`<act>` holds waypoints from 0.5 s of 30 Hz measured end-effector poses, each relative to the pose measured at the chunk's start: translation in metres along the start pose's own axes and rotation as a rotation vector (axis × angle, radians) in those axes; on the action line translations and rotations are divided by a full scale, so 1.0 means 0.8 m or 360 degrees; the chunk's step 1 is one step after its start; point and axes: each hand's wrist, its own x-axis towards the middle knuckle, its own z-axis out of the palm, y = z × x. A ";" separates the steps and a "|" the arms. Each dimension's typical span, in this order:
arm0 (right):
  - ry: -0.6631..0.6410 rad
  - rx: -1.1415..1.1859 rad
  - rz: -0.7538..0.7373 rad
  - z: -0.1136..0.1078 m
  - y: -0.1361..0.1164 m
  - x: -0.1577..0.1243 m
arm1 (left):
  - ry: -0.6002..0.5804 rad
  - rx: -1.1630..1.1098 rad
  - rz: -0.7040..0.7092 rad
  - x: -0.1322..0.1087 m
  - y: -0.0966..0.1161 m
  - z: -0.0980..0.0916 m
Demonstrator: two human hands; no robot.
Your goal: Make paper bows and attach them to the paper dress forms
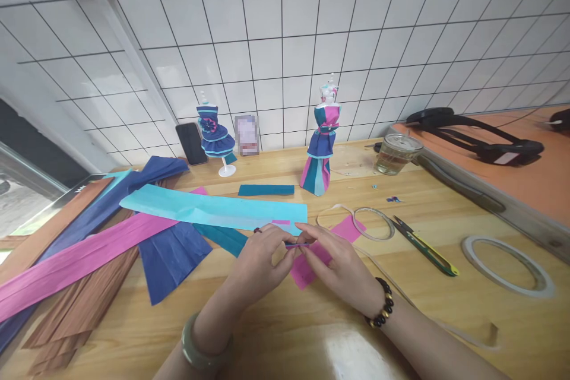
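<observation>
From left to right: a long pink strip point(89, 252) and brown strips point(86, 303) lie overlapping, presumably for easy reach. A blue-clad dress form point(217, 143) stands upright at the rear, likely out of the way. A light-blue strip point(222, 211) lies crosswise. The left hand point(262, 254) and right hand point(341, 258) pinch a small pink strip point(296, 245) between them, narrowly, probably because so slight a piece needs steadying from both sides. A flat pink sheet point(303, 274) lies partly beneath the right hand; beyond rest snips point(426, 246) and a tape roll point(468, 255).
</observation>
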 end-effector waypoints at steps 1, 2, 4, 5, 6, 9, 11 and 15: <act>0.0004 0.0001 0.0002 0.000 0.000 0.000 | -0.0003 -0.0011 -0.0017 0.000 0.000 0.000; 0.0005 0.0003 0.0007 0.001 0.000 0.000 | -0.0004 -0.0020 -0.0027 0.000 0.000 0.001; 0.0000 0.0014 0.0011 0.001 0.000 -0.001 | -0.0007 -0.0030 -0.0022 0.000 -0.001 0.002; 0.0002 0.0019 0.0012 0.002 0.000 -0.002 | -0.0007 -0.0029 -0.0014 0.000 -0.001 0.002; 0.0008 0.0022 0.0015 0.002 0.000 -0.002 | -0.0006 -0.0022 -0.0012 0.000 -0.001 0.002; 0.0025 0.0028 0.0043 0.003 0.000 -0.002 | -0.0014 0.0010 -0.0018 0.000 -0.001 0.003; 0.0041 0.0037 0.0081 0.004 0.000 -0.001 | -0.0011 0.0000 -0.0004 0.000 -0.002 0.004; 0.0091 0.0077 0.0176 0.003 0.002 0.000 | 0.0023 0.0016 0.0008 0.000 -0.004 0.003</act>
